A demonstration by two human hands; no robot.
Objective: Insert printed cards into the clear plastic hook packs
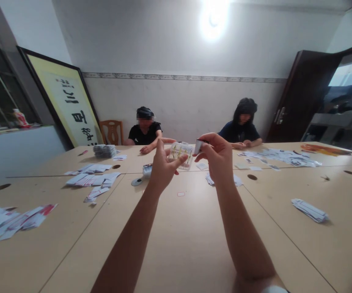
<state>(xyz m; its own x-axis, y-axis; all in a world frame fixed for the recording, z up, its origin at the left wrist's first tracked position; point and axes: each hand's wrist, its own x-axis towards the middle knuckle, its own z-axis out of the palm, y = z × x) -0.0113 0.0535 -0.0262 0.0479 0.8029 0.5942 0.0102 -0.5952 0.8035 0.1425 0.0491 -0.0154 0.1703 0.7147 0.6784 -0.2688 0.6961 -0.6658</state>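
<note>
My left hand point(164, 165) grips a small clear plastic case point(179, 151) by its side, thumb across the front. Thin yellow-green pieces show in rows inside it; what they are I cannot make out. Just right of the case, my right hand point(217, 152) pinches a small whitish piece with a dark edge point(198, 147) between thumb and fingers. That piece is close to the case's right side; whether they touch I cannot tell. Both hands are raised above the table point(182, 232). A small red-outlined label point(181, 194) lies on the tabletop below them.
Loose paper slips point(93, 179) and a stacked bundle point(104, 151) lie to the left. More papers point(281, 157) spread at the far right, with a folded bundle point(309, 210) nearer. A round disc point(137, 182) lies left of centre. Two people point(145, 130) sit across the table.
</note>
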